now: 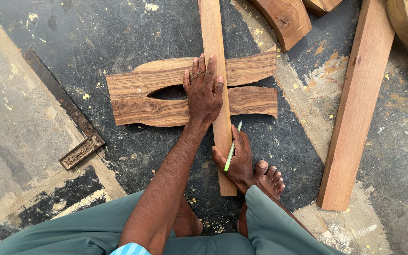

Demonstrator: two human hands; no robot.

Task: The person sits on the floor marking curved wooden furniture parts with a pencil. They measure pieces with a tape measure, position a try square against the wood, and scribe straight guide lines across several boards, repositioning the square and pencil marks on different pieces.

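Floor [95, 33]: dark, scuffed sheet surface with pale sawdust flecks and worn light patches; a bare concrete band runs down the left side.
Curved wood pieces [157, 92]: two shaped, grained boards lie flat on the floor, touching, with a lens-shaped gap between them.
Straight slat [212, 28]: narrow pale strip laid across both curved pieces, running from the top edge toward the person.
Left hand [204, 89]: flat, fingers spread, pressed on the slat where it crosses the curved pieces; the grip is unclenched and encloses nothing.
Right hand [238, 158]: rests on the floor beside the lower slat; the grip is closed around a green pencil [232, 148], tip pointing up along the slat edge.
Bare foot [267, 178]: just beside the right hand.
Long plank [355, 104]: reddish, lies well apart to the right.
Offcuts [284, 16]: thick blocks at the top edge.
Metal square [67, 113]: dark blade with a patterned stock, on the left.
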